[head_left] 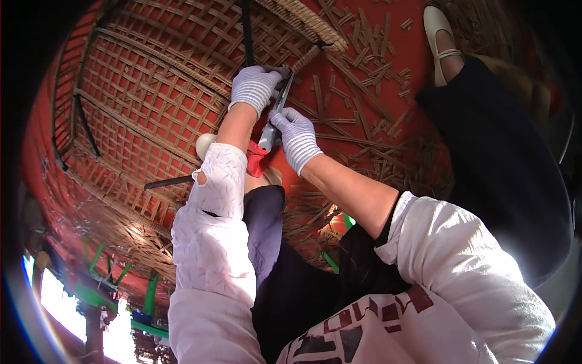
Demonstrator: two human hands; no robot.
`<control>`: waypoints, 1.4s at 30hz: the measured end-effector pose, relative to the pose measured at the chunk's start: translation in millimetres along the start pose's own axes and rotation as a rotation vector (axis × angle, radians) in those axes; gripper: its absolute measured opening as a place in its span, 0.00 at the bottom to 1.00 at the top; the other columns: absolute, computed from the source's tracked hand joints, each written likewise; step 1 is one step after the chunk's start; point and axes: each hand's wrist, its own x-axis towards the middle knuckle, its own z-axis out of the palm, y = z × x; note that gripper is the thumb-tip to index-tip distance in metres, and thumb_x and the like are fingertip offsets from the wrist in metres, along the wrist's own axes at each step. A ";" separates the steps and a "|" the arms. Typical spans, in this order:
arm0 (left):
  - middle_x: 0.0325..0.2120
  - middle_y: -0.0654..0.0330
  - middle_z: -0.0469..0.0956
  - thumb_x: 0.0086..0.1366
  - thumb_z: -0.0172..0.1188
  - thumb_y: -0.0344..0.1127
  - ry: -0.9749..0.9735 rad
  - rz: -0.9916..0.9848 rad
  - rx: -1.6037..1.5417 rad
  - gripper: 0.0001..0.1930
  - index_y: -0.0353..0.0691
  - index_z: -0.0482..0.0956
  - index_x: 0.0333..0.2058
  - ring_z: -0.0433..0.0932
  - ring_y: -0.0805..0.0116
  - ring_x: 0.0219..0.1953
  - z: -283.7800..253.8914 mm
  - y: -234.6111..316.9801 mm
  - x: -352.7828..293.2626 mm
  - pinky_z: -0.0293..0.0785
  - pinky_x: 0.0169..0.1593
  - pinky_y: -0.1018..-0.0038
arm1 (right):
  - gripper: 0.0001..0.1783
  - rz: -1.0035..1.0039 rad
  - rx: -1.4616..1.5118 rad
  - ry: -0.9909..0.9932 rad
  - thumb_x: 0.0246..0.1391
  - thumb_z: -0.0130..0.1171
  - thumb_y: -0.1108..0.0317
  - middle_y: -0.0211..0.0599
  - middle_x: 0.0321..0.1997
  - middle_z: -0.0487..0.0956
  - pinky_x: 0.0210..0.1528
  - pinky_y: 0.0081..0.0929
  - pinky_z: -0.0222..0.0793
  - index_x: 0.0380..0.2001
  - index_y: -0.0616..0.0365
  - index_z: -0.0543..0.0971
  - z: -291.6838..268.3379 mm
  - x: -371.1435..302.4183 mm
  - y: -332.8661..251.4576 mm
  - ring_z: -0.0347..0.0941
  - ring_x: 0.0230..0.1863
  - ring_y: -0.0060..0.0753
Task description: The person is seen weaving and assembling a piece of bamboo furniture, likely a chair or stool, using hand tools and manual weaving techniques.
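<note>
Looking down past our own arms, we see a red floor (415, 48) that carries everything around us. Across its left side spreads the largest thing on it, a tan woven frame (139, 109), an open lattice of flat strips with thick wrapped edges. A dark trouser leg (503, 164) fills the right side, ending in a pale shoe (438, 25) toward the far right corner of our view. Two white sleeves (212, 242) lead to our hands, both in pale striped gloves.

Our left hand (254, 87) is the nearer one to the frame: it sits at the frame's right edge, a little short of its far right corner. Its fingers curl away from us, and we cannot tell how far they are closed or what they have hold of. Our right hand (297, 133) lies just nearer to us and to the right, folded firmly around a slim grey tool (267, 137), whose exact kind we cannot make out.

That tool's long axis slants from near left to far right. Its far end comes up just beside the left fingertips, so the frame lies to the left of the right-hand grip and beyond it.

Smaller still are the loose cane pieces (379, 73) scattered right of the frame, and a bright red scrap (257, 160) by the tool's near end.
</note>
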 end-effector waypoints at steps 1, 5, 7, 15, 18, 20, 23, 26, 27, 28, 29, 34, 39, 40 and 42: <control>0.27 0.53 0.82 0.59 0.60 0.38 -0.020 0.010 -0.017 0.16 0.28 0.79 0.38 0.81 0.67 0.23 -0.6 0.1 -0.5 0.75 0.23 0.74 | 0.09 -0.015 -0.105 0.045 0.60 0.58 0.64 0.28 0.22 0.76 0.25 0.22 0.65 0.30 0.56 0.78 -2.2 1.7 0.3 0.67 0.21 0.19; 0.29 0.54 0.83 0.59 0.59 0.37 -0.047 -0.039 0.052 0.16 0.28 0.79 0.39 0.81 0.67 0.23 -2.4 1.0 0.2 0.75 0.23 0.75 | 0.09 -0.043 -0.103 -0.002 0.60 0.58 0.63 0.26 0.22 0.75 0.25 0.21 0.63 0.30 0.57 0.78 -10.3 1.4 -1.7 0.67 0.21 0.18; 0.30 0.53 0.83 0.60 0.59 0.37 -0.037 -0.013 0.004 0.16 0.27 0.79 0.39 0.81 0.67 0.23 -2.4 0.6 -0.4 0.75 0.23 0.75 | 0.09 -0.021 -0.091 -0.021 0.60 0.58 0.63 0.26 0.22 0.75 0.25 0.21 0.64 0.30 0.57 0.78 -11.9 0.2 -3.8 0.67 0.22 0.18; 0.26 0.54 0.82 0.59 0.59 0.37 -0.050 -0.061 -0.012 0.14 0.34 0.81 0.39 0.82 0.69 0.22 -1.1 -3.2 7.3 0.74 0.23 0.76 | 0.08 -0.001 -0.057 -0.045 0.60 0.58 0.64 0.29 0.24 0.76 0.28 0.22 0.67 0.31 0.57 0.77 -15.0 9.2 -3.9 0.70 0.25 0.20; 0.25 0.55 0.82 0.59 0.59 0.36 -0.051 -0.046 -0.002 0.13 0.35 0.82 0.39 0.81 0.70 0.22 -1.2 -6.6 9.1 0.73 0.21 0.76 | 0.08 0.046 -0.007 -0.097 0.60 0.58 0.65 0.30 0.26 0.77 0.30 0.24 0.68 0.33 0.58 0.77 -22.2 7.3 -6.7 0.71 0.27 0.22; 0.27 0.53 0.82 0.60 0.59 0.35 -0.062 -0.032 0.036 0.13 0.31 0.80 0.38 0.81 0.69 0.22 -1.8 -5.7 9.8 0.71 0.19 0.76 | 0.07 0.077 0.069 -0.155 0.60 0.57 0.66 0.32 0.27 0.77 0.31 0.25 0.70 0.35 0.58 0.76 -32.4 1.4 -13.5 0.72 0.28 0.24; 0.21 0.58 0.81 0.58 0.62 0.41 -0.076 -0.030 0.038 0.13 0.42 0.84 0.39 0.79 0.71 0.18 -3.0 1.8 10.5 0.73 0.22 0.75 | 0.04 0.172 0.218 -0.213 0.60 0.55 0.71 0.35 0.28 0.77 0.32 0.25 0.71 0.36 0.60 0.75 -50.6 -5.0 -30.9 0.73 0.28 0.29; 0.21 0.58 0.81 0.58 0.63 0.45 -0.092 -0.116 0.220 0.14 0.44 0.84 0.39 0.76 0.71 0.17 -3.5 15.7 15.4 0.74 0.23 0.74 | 0.05 0.222 0.224 -0.225 0.61 0.53 0.71 0.34 0.28 0.76 0.35 0.24 0.72 0.37 0.60 0.74 -63.0 -7.7 -46.0 0.72 0.30 0.28; 0.21 0.58 0.81 0.58 0.63 0.46 -0.130 -0.121 0.297 0.15 0.44 0.84 0.39 0.76 0.71 0.18 -3.9 20.4 17.6 0.74 0.24 0.74 | 0.05 0.227 0.218 -0.266 0.62 0.53 0.70 0.32 0.29 0.75 0.36 0.24 0.72 0.37 0.60 0.74 -66.0 -9.2 -49.2 0.72 0.30 0.27; 0.21 0.59 0.81 0.58 0.63 0.48 -0.168 -0.112 0.367 0.15 0.45 0.84 0.39 0.76 0.70 0.18 -4.0 24.0 19.3 0.74 0.25 0.74 | 0.05 0.228 0.218 -0.267 0.62 0.53 0.70 0.32 0.29 0.75 0.36 0.24 0.72 0.37 0.60 0.74 -67.1 -10.0 -50.9 0.72 0.30 0.27; 0.21 0.59 0.81 0.58 0.64 0.48 -0.191 -0.099 0.360 0.17 0.42 0.84 0.38 0.77 0.70 0.20 -3.8 26.0 19.8 0.75 0.27 0.73 | 0.05 0.242 0.214 -0.269 0.62 0.53 0.70 0.32 0.29 0.75 0.36 0.23 0.72 0.38 0.60 0.74 -68.4 -10.5 -52.4 0.72 0.31 0.26; 0.22 0.59 0.81 0.59 0.61 0.50 -0.234 -0.063 0.467 0.19 0.39 0.83 0.36 0.76 0.68 0.20 -3.6 32.2 23.1 0.75 0.28 0.71 | 0.06 0.231 0.209 -0.313 0.62 0.53 0.69 0.32 0.29 0.75 0.36 0.23 0.72 0.39 0.60 0.74 -67.5 -10.1 -53.2 0.72 0.30 0.25; 0.25 0.57 0.82 0.60 0.59 0.50 -0.329 0.075 0.645 0.18 0.41 0.84 0.37 0.80 0.63 0.27 -2.3 38.5 31.2 0.77 0.36 0.69 | 0.07 0.247 0.184 -0.291 0.62 0.54 0.68 0.32 0.29 0.76 0.35 0.21 0.71 0.39 0.60 0.74 -70.5 -9.9 -54.7 0.72 0.30 0.24; 0.28 0.56 0.83 0.58 0.61 0.50 -0.231 0.120 0.742 0.17 0.43 0.84 0.37 0.81 0.60 0.31 -0.2 37.7 30.8 0.77 0.40 0.68 | 0.07 0.248 0.187 -0.290 0.62 0.54 0.68 0.32 0.29 0.76 0.35 0.21 0.71 0.39 0.60 0.74 -70.7 -10.2 -55.0 0.72 0.30 0.24; 0.30 0.54 0.83 0.57 0.63 0.50 -0.132 0.163 0.841 0.16 0.45 0.85 0.37 0.82 0.58 0.35 2.0 33.2 26.9 0.77 0.44 0.68 | 0.07 0.244 0.174 -0.287 0.62 0.54 0.68 0.32 0.29 0.75 0.36 0.21 0.71 0.39 0.60 0.74 -70.6 -10.7 -55.4 0.72 0.30 0.24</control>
